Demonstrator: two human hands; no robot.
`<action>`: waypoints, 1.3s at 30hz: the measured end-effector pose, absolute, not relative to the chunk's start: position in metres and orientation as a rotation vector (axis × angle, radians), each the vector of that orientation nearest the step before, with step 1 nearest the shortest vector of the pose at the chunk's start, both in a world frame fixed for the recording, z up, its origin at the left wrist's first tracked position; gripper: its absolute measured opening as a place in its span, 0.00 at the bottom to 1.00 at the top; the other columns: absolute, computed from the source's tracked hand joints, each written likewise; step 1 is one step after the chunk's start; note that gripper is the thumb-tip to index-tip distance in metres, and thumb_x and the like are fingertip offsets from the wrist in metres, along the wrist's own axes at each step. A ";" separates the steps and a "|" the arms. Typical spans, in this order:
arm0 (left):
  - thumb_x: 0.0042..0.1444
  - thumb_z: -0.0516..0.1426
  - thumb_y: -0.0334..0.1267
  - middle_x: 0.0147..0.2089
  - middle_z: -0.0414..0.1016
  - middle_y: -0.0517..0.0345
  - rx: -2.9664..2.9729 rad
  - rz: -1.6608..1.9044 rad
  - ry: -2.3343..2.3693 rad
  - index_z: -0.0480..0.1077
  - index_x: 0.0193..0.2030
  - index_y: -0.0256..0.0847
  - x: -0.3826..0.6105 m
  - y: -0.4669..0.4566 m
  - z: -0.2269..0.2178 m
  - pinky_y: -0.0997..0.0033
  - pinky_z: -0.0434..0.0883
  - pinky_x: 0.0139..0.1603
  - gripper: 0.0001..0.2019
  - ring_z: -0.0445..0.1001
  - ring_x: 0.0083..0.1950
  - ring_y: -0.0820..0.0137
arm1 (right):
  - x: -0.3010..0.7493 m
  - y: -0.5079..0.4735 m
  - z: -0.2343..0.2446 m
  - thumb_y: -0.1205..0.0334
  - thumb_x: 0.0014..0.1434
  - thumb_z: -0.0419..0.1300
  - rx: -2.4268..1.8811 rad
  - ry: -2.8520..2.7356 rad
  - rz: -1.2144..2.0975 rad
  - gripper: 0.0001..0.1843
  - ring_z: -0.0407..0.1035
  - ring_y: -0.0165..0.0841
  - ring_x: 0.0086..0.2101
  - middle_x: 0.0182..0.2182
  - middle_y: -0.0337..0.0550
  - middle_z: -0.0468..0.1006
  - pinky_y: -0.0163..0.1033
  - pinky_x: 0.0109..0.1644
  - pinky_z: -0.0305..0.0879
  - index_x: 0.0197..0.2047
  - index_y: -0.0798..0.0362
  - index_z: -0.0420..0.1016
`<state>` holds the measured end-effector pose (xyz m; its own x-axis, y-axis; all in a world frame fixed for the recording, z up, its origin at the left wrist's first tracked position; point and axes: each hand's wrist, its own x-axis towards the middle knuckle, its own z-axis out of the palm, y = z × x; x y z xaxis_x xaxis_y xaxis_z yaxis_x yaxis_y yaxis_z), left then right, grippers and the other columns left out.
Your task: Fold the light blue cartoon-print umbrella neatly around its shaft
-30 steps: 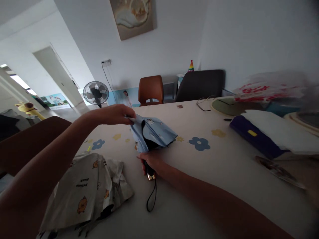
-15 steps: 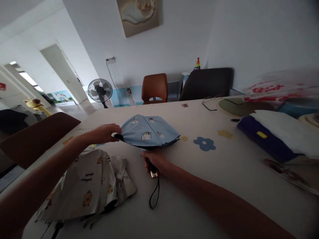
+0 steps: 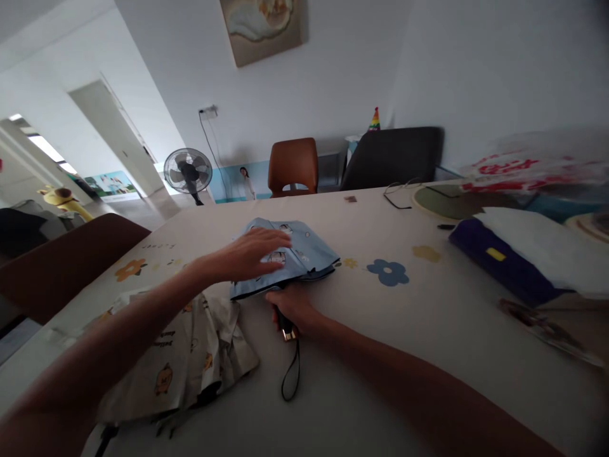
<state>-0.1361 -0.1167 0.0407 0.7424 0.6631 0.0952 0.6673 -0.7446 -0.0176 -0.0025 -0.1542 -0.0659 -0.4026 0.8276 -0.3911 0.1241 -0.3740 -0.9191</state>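
A light-blue umbrella (image 3: 311, 244) with small animal prints lies partly folded on the table, its canopy pointing away from me. My right hand (image 3: 295, 306) is wrapped round its black handle, whose gold-coloured end and wrist loop (image 3: 291, 374) stick out towards me. Over the left side of the canopy my left hand (image 3: 254, 254) lies flat, fingers stretched out to the right. Under my left forearm is a second umbrella (image 3: 185, 355), cream with yellow duck prints, loosely folded and partly hidden by the arm.
To the right lie a dark-blue pouch (image 3: 504, 260) with a white sheet, a plastic bag (image 3: 518, 165) with red print, and glasses (image 3: 399, 197). Chairs (image 3: 294, 164) stand beyond the white table (image 3: 352, 355). A fan (image 3: 188, 171) is at the back left.
My left hand has let go of the canopy's left edge and moved right, onto the top of the fabric. That edge now hangs lower. My right hand keeps its hold on the handle.
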 end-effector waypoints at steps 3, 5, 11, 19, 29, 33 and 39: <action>0.53 0.54 0.35 0.60 0.64 0.52 -2.973 -0.034 -0.995 0.61 0.57 0.43 -0.110 -0.109 0.020 0.54 0.48 0.64 0.23 0.58 0.63 0.64 | -0.002 -0.155 -0.066 0.69 0.48 0.54 -1.308 -1.317 1.833 0.13 0.60 0.28 0.09 0.09 0.37 0.65 0.30 0.09 0.55 0.15 0.54 0.61; 0.50 0.52 0.29 0.56 0.68 0.54 -2.981 0.001 -1.020 0.64 0.53 0.43 -0.106 -0.104 0.008 0.54 0.46 0.65 0.21 0.63 0.60 0.66 | -0.001 -0.155 -0.066 0.68 0.48 0.54 -1.278 -1.289 1.850 0.12 0.60 0.27 0.09 0.09 0.36 0.65 0.30 0.09 0.55 0.15 0.53 0.61; 0.48 0.50 0.25 0.57 0.68 0.56 -3.010 -0.069 -1.152 0.65 0.52 0.44 -0.122 -0.105 0.007 0.54 0.46 0.64 0.23 0.63 0.60 0.66 | 0.003 -0.155 -0.069 0.67 0.47 0.58 -1.163 -1.252 1.895 0.11 0.59 0.26 0.10 0.09 0.35 0.65 0.29 0.11 0.56 0.16 0.54 0.62; 0.49 0.57 0.37 0.62 0.61 0.52 -3.250 0.021 -1.157 0.62 0.57 0.44 -0.129 -0.104 0.016 0.57 0.43 0.65 0.25 0.54 0.65 0.62 | 0.003 -0.151 -0.079 0.68 0.46 0.59 -1.050 -1.288 1.903 0.08 0.59 0.26 0.11 0.10 0.33 0.65 0.30 0.12 0.57 0.19 0.54 0.64; 0.52 0.49 0.27 0.58 0.68 0.58 -3.247 -0.192 -1.209 0.69 0.49 0.45 -0.139 -0.105 -0.001 0.52 0.39 0.66 0.19 0.57 0.64 0.66 | 0.007 -0.153 -0.071 0.63 0.48 0.59 -1.065 -1.207 2.000 0.11 0.60 0.26 0.12 0.11 0.36 0.66 0.31 0.13 0.58 0.19 0.54 0.62; 0.52 0.47 0.26 0.60 0.66 0.60 -3.199 -0.239 -1.225 0.69 0.51 0.47 -0.144 -0.115 -0.004 0.49 0.34 0.66 0.22 0.55 0.66 0.67 | 0.009 -0.156 -0.067 0.60 0.49 0.60 -0.989 -1.161 2.021 0.11 0.60 0.26 0.12 0.12 0.34 0.65 0.31 0.13 0.59 0.22 0.54 0.63; 0.54 0.46 0.25 0.56 0.70 0.57 -3.230 -0.449 -1.247 0.71 0.46 0.44 -0.150 -0.109 -0.012 0.50 0.34 0.67 0.19 0.58 0.64 0.69 | 0.009 -0.156 -0.066 0.49 0.53 0.56 -0.973 -1.093 2.033 0.17 0.60 0.26 0.13 0.12 0.37 0.67 0.29 0.14 0.57 0.24 0.55 0.66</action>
